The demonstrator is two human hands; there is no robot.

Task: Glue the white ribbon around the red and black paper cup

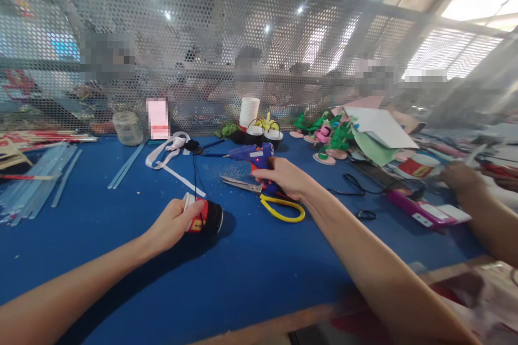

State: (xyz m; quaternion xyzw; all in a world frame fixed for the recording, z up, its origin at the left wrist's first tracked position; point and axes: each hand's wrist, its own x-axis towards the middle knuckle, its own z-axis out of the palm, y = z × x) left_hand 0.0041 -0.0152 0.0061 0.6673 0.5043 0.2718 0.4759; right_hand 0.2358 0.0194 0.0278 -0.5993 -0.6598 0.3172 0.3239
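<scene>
My left hand (173, 221) is closed around a paper cup (205, 216) lying on its side, red and yellow with black yarn wound about its base end. A strand of the black yarn (195, 172) runs up from the cup toward a dark bundle on the table. My right hand (285, 177) grips a blue glue gun (253, 153) whose nozzle points left. Just below the gun lie scissors (283, 209) with yellow handles, blades toward the left. White ribbon (156, 157) curls on the table beyond my left hand.
Clear glue sticks (38, 183) lie at left near a jar (128, 128). Stacked white cups (249, 113), small handled cups (273, 137) and green-leaved crafts (342, 143) stand along the perforated screen (218, 64). A purple box (424, 210) and a co-worker's hand (461, 180) are at right.
</scene>
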